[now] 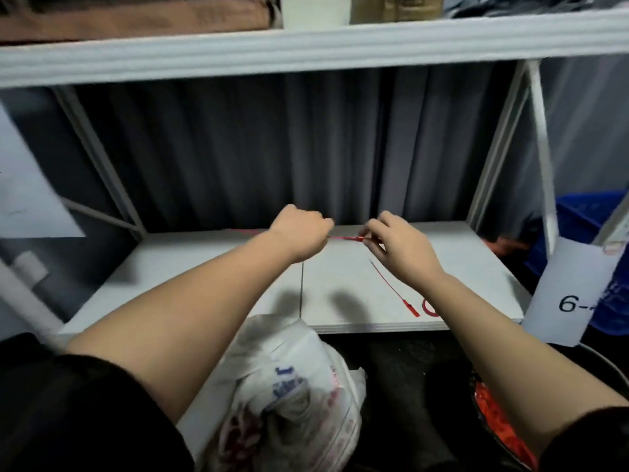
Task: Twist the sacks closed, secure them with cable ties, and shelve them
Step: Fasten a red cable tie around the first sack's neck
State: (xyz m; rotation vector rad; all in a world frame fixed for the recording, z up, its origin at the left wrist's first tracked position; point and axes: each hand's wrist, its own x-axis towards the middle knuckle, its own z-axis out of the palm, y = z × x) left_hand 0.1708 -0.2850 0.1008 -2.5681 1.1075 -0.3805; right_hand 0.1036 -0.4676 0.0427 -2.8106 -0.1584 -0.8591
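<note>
Far left of the frame, a white sheet of paper (30, 185) hangs blurred beside the grey shelf frame (98, 158), with a white pipe (27, 287) slanting below it. Moving in toward the centre, the left hand (299, 231) sits above the white shelf board (211, 267), fingers curled into a fist and pinching one end of a red cable tie (345, 238). The tie runs level across the small gap between both hands, just over the back part of the board. Below, at lower centre, a white plastic sack (292, 383) with blue and red print lies crumpled in front of the shelf edge, between the two forearms, its top loose. Right of centre now, the right hand (398, 247) holds the tie's other end, thumb and fingertips pinched on it, the remaining fingers bent. Just beneath that wrist a second red cable tie (394, 289) lies flat on the board, slanting toward the front edge, and a small red ring (428, 308) rests beside its lower end. Farther right, a white label (571, 298) marked "6-" hangs off the frame post, a blue crate (592, 219) behind it. Bottom right, something red-orange (493, 413) shows in a dark container, too blurred to identify.
</note>
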